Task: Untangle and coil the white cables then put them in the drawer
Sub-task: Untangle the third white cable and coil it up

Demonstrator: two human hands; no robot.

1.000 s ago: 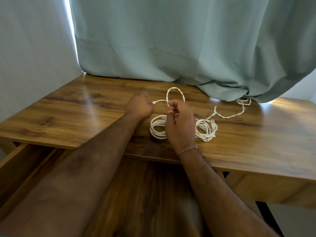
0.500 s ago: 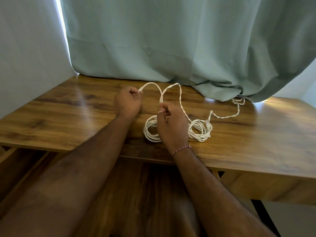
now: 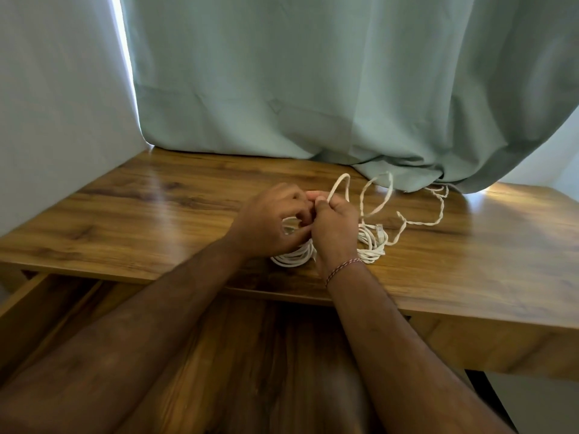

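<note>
A bundle of white cables (image 3: 371, 242) lies coiled on the wooden desk (image 3: 141, 220), partly hidden by my hands. A twisted white strand (image 3: 435, 219) trails from it to the right, toward the curtain hem. My left hand (image 3: 269, 223) and my right hand (image 3: 333, 227) meet above the coil, both pinching the same raised loop of cable (image 3: 338, 186). A clear plug (image 3: 379, 230) sits at the coil's right side. The open drawer (image 3: 18, 308) lies below the desk's front edge, under my forearms.
A pale green curtain (image 3: 313, 89) hangs over the desk's back edge and drapes onto its right rear. A pale wall (image 3: 56, 104) bounds the left side. The desk's right end sits near another wall.
My left hand, which held the cable end out to the left, has come back to meet my right hand. The raised loop has shifted right.
</note>
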